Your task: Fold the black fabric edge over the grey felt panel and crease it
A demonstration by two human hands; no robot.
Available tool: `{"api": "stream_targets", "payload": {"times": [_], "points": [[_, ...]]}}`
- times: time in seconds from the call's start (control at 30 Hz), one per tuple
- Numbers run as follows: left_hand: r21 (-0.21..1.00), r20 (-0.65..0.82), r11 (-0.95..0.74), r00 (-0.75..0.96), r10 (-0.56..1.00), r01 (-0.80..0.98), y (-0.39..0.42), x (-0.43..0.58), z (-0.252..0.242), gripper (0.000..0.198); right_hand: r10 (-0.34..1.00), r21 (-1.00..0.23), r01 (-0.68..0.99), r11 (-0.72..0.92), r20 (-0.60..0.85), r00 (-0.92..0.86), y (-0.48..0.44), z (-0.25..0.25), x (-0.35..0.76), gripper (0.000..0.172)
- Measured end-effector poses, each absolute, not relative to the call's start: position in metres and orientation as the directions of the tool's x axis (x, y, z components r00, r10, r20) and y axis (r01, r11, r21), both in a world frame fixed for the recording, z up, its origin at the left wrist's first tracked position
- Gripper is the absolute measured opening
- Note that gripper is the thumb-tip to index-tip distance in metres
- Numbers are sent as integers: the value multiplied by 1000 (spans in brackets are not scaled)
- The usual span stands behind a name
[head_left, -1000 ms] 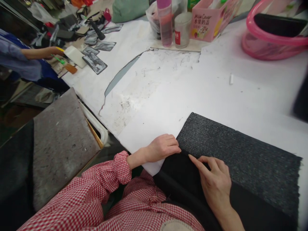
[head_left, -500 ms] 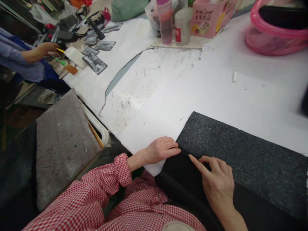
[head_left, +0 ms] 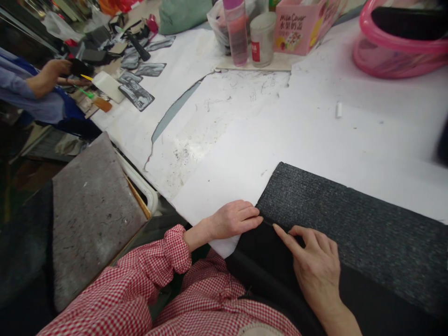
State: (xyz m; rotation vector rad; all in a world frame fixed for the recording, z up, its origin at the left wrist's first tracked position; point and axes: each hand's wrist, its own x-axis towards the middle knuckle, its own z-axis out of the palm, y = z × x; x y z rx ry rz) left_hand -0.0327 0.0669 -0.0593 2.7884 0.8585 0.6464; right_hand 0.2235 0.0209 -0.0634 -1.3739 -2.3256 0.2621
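Note:
A dark grey knit fabric (head_left: 353,224) lies on the white paper-covered table (head_left: 266,126), with a black cloth (head_left: 259,252) under its near edge running down toward my lap. My left hand (head_left: 234,218) rests at the fabric's left corner, fingers curled together and pressed on its edge. My right hand (head_left: 315,261) lies on the black cloth just below the grey edge, index finger stretched out toward the left hand, the other fingers bent. Both hands touch the fabric edge; neither lifts it.
Another person's hand (head_left: 52,72) works at the far left among black cut pieces (head_left: 136,93). A pink bottle (head_left: 235,30), a white jar (head_left: 261,37), a pink box (head_left: 301,25) and a pink basket (head_left: 399,42) stand at the back. A grey felt pad (head_left: 91,210) sits at my left.
My hands have hardly moved on the fabric edge. The other person's hand at the far left has moved back and now grips a dark object.

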Motion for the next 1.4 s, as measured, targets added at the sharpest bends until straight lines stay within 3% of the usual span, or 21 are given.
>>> {"api": "stream_targets", "payload": {"times": [0.77,1.4], "points": [[215,355,-838,759,545,501,67,-31,-62,13,880,-384,792,475,219,-422,22,-60,222,44],[161,291,-850,799,526,501,66,-32,-62,21,868,-326,805,496,186,-460,23,-53,223,42]]}}
